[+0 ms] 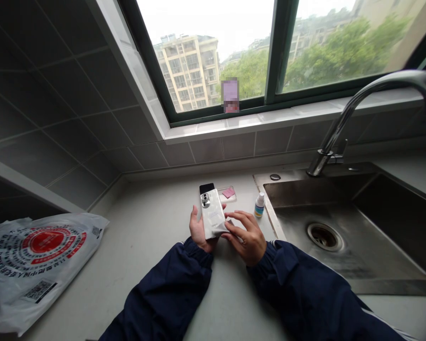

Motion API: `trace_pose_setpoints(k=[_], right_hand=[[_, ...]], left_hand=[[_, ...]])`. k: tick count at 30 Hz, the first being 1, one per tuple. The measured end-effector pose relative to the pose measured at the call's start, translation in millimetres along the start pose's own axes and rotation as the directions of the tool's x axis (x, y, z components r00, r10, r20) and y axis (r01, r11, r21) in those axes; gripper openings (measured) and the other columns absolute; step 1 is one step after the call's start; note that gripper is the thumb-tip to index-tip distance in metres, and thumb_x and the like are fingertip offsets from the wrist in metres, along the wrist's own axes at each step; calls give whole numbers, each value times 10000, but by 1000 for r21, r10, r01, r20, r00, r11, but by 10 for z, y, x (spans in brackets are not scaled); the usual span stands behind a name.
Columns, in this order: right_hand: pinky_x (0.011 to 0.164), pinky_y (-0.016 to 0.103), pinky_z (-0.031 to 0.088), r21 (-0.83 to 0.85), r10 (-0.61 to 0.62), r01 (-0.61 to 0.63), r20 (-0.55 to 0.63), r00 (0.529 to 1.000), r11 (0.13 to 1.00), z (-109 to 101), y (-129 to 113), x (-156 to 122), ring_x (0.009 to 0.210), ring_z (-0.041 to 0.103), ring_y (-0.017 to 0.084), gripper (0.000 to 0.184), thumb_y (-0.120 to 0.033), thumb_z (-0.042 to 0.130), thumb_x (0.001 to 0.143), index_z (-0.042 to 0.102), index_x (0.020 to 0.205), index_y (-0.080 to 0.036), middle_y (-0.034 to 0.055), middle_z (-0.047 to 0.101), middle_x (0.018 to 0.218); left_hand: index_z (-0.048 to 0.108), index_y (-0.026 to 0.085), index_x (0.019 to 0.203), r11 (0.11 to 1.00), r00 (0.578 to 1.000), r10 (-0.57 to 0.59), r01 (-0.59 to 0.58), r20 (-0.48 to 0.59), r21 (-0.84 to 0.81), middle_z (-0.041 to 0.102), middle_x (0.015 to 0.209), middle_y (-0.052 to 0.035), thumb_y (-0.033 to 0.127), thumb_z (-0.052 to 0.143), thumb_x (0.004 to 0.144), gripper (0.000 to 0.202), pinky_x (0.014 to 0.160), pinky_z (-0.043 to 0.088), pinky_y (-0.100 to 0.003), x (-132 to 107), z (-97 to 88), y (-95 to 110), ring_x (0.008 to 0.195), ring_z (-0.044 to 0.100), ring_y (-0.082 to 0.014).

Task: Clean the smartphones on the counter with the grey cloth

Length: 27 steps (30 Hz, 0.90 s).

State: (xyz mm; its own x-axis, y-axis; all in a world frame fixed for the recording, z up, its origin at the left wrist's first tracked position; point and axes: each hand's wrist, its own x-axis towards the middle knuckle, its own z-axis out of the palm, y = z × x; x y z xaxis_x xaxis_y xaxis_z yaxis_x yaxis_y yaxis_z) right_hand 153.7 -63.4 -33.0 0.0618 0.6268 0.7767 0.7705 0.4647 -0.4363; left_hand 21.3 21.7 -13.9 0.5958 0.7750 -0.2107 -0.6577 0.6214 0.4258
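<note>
My left hand (198, 232) is wrapped round a white smartphone (213, 213), its back with the camera bump turned up. In my right hand (249, 237), a small grey cloth (220, 228) is pinched between the fingers and lies against the phone's lower right corner. Just beyond the phone's top end, a flat black object (206, 188) shows, partly hidden by the phone. A clear phone case (231, 199) rests on the counter behind the hands, with a pink piece (228, 192) on it. To the right of it stands a small white-capped bottle (259, 206) with a blue label.
At the right, a steel sink (270, 208) with a curved tap (344, 109) is set into the white counter (156, 255). A printed white plastic bag (10, 293) lies at the left. Tiled wall and a window sill (248, 121) border the back.
</note>
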Motion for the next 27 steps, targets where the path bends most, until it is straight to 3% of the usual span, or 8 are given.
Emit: trace_pose_setpoints(k=[5, 12, 19, 27], right_hand=[[961, 516, 508, -95, 23, -20, 36, 999, 995, 45, 30, -41, 1221, 504, 339, 419, -406, 704, 836, 663, 1190, -186, 151, 598, 1283], [982, 513, 497, -136, 28, -20, 56, 998, 990, 60, 24, -63, 1266, 473, 344, 484, -442, 693, 837, 626, 1238, -181, 139, 544, 1371], [1001, 520, 479, -163, 51, -42, 55, 997, 986, 44, -24, -51, 1276, 469, 356, 597, -532, 724, 777, 612, 1250, -185, 138, 539, 1382], [1017, 521, 464, -204, 44, -31, 61, 997, 978, 41, -39, -47, 1294, 450, 364, 614, -546, 722, 772, 624, 1241, -161, 149, 543, 1377]], left_hand=[[483, -47, 1317, 998, 997, -48, 45, 61, 37, 668, 1081, -258, 667, 353, 869, 853, 836, 516, -482, -1, -29, -2, 998, 640, -364], [491, 15, 1334, 999, 988, -48, 44, 145, 33, 649, 1175, -235, 654, 349, 882, 795, 892, 494, -490, 25, -109, -6, 1055, 630, -357], [428, 69, 1407, 999, 995, -53, 52, 85, 5, 596, 1278, -223, 647, 362, 884, 782, 1023, 384, -547, -30, 34, -59, 1182, 557, -385], [420, 78, 1415, 999, 997, -47, 49, 56, -18, 597, 1273, -214, 640, 368, 883, 775, 1038, 369, -543, -63, 109, -69, 1203, 538, -388]])
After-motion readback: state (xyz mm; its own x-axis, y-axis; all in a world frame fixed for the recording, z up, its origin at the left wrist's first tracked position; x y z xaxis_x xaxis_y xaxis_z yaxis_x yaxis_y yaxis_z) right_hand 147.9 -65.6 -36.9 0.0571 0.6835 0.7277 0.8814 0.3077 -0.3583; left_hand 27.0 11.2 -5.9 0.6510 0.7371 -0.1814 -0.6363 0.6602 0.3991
